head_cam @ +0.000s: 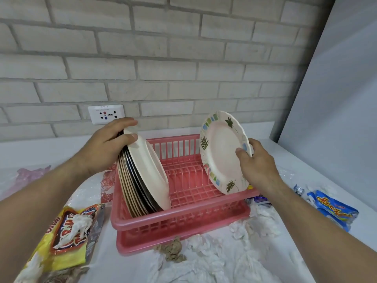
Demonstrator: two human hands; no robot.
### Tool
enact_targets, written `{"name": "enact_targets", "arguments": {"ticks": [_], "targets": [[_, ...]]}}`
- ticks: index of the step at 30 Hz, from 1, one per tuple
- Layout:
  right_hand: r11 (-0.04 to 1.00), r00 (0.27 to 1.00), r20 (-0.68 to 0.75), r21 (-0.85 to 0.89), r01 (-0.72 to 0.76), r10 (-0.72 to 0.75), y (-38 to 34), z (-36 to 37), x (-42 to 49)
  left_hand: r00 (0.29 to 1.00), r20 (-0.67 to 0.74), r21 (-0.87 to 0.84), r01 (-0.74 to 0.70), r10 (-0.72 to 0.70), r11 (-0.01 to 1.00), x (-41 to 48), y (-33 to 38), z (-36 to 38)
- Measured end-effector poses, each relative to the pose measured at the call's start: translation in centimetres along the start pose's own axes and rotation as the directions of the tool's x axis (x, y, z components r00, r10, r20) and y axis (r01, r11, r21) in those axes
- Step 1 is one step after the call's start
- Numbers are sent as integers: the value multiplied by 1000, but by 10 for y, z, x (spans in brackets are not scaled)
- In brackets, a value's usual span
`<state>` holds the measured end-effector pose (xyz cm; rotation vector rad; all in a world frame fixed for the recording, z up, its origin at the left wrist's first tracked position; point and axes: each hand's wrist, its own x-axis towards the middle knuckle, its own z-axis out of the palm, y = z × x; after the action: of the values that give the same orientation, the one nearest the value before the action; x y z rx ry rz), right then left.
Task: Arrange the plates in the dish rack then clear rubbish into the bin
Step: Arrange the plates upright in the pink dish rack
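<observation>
Two rims gripped: left hand [110, 144], plate stack [142, 176]; right hand [257, 164], leafy plate [220, 152]; rack [179, 217] slots between seemingly free.

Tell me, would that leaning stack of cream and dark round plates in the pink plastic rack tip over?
Probably: the stack of plates leans, gripped at its top by the left hand. With many plates, it is likely heavy. The pink plastic rack may catch its lower edges.
</observation>
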<state>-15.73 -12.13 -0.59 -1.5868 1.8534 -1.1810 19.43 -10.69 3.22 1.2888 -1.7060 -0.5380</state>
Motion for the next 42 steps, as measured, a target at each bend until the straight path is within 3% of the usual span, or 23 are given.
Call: {"name": "enact_targets", "arguments": {"ticks": [7,11,15,18,20,21,23,26,28,31,36,42], "targets": [[994,993,119,-105,-8,20,-8,-7,3,985,175,-92,21,-5,996,7,-7,-15],[998,981,181,-32,-61,66,-14,-17,1,985,172,-25,32,-27,999,6,-5,-16],[994,982,186,-111,-5,26,-22,-27,-2,988,156,-8,25,-23,1000,6,-2,-12],[964,981,-21,-188,187,-194,-32,-31,-5,987,159,27,2,-6,1000,6,3,-9],[874,859,-197,-228,429,-473,-50,-29,-15,984,179,68,-25,12,997,7,7,-6],[817,787,-226,-223,532,-574,-61,-25,-23,981,193,90,-42,24,995,8,10,-4],[740,734,-108,-171,651,-671,-81,-5,-40,975,218,143,-76,44,987,9,14,-1],[814,779,263,44,579,-569,-99,34,-66,972,229,216,-109,59,970,12,19,5],[842,763,362,154,518,-536,-100,58,-75,970,234,260,-130,68,957,14,19,9],[828,764,345,82,554,-545,-92,79,-80,974,213,283,-133,73,950,13,16,13],[918,887,311,-94,386,-341,-76,91,-75,984,165,238,-98,59,966,12,13,18],[901,896,209,-110,419,-391,-98,47,-54,982,169,214,-116,81,970,11,16,19]]}}
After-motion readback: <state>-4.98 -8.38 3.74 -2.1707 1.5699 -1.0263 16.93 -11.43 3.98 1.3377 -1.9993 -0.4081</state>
